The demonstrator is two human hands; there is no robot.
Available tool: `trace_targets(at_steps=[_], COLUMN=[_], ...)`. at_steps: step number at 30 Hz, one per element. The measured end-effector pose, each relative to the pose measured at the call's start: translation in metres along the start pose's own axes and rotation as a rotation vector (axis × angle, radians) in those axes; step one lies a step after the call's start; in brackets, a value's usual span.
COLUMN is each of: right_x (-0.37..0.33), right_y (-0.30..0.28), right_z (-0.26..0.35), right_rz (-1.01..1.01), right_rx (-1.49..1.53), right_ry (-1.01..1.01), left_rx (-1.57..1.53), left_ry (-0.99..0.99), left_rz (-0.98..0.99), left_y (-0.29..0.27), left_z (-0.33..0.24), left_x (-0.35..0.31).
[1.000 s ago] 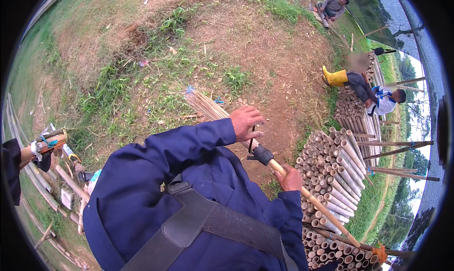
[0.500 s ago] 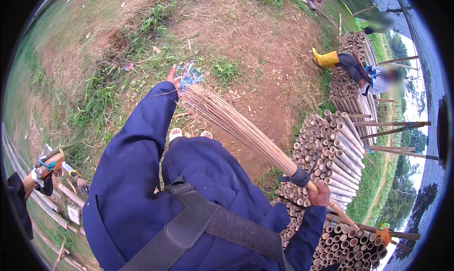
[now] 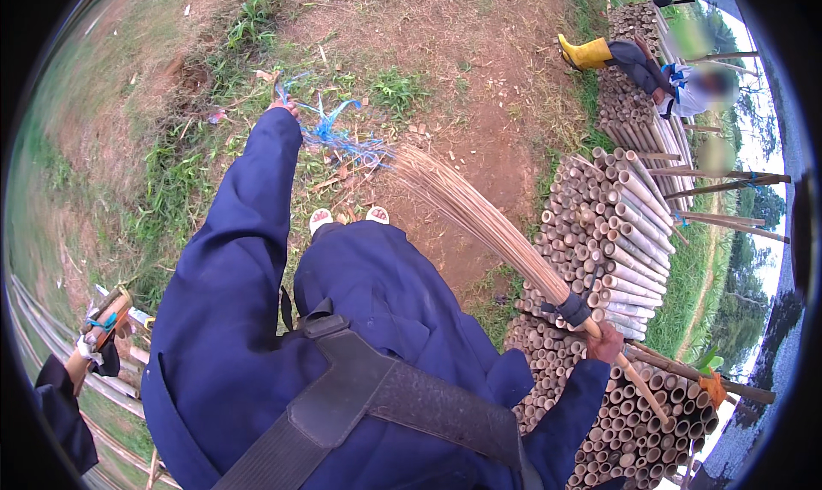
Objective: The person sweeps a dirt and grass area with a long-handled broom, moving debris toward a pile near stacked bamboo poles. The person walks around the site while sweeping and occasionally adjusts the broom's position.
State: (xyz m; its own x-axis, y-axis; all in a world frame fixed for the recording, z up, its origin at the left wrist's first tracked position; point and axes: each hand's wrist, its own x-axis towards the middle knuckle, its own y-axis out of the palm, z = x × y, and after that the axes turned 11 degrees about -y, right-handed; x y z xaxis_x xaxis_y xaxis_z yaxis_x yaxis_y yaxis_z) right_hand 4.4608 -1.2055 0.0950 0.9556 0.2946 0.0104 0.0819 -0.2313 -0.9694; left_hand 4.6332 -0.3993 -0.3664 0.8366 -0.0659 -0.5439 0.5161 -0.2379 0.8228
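A stick broom [image 3: 488,220] of thin tan twigs slants across the front of my body, its wooden handle bound with a black band. My right hand [image 3: 605,343] is wrapped round the handle just below that band. Tangled blue plastic string [image 3: 330,132] trails from the bristle tips. At the string's far end, my left hand [image 3: 285,105] grips some of it, fingers closed, apart from the bristles. Part of the left hand is hidden by its sleeve.
Stacked bamboo poles [image 3: 634,250] stand at the right, with another pile [image 3: 638,434] nearer me. A person in yellow boots [image 3: 586,53] sits on a farther stack. At the left edge, another person's dark sleeve [image 3: 64,413] shows beside a bamboo piece [image 3: 107,319].
My left hand has moved away from the bristle tips, stretching the blue string out to the left. The broom has shifted right and a little lower with my right hand.
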Motion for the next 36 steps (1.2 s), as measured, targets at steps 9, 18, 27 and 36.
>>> trace_targets(at_steps=[9, 18, 27, 36], right_x=[-0.041, -0.030, -0.047, -0.066], right_y=[0.022, 0.029, 0.026, 0.031], right_z=[-0.052, -0.026, -0.006, 0.001], right_rz=[-0.052, 0.121, -0.062, -0.060], right_rx=[-0.059, 0.022, 0.070, -0.035], right_ry=[0.113, 0.258, 0.083, 0.198], left_rx=[0.344, 1.455, 1.197, 1.334], left_ry=[0.186, 0.016, -0.305, 0.283], left_rz=[-0.459, -0.941, -0.092, -0.116], left_y=[-0.014, 0.022, 0.182, 0.159], left_z=[-0.026, 0.074, 0.205, 0.191], left_x=[-0.030, 0.004, -0.006, 0.051])
